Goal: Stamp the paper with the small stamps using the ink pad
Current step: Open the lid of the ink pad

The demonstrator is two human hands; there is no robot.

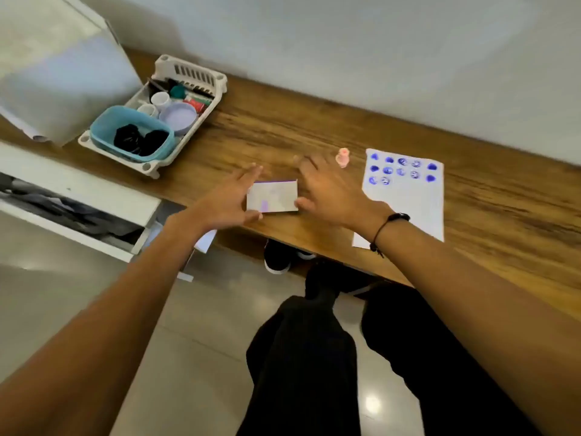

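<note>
A flat whitish ink pad case (272, 196) lies shut on the wooden table (314, 127) near its front edge. My left hand (229, 199) touches its left side and my right hand (327, 190) its right side, fingers spread, thumbs at the case's near corners. A small pink stamp (342, 157) stands upright just beyond my right hand. To the right lies the white paper (408, 202) with several blue stamp marks in rows across its top.
A white plastic basket (191, 73) at the back left holds a teal tub (103, 127), small cups, a lilac lid and pens. A white cabinet with an open drawer (78, 209) stands left of the table. My legs and shoes are below.
</note>
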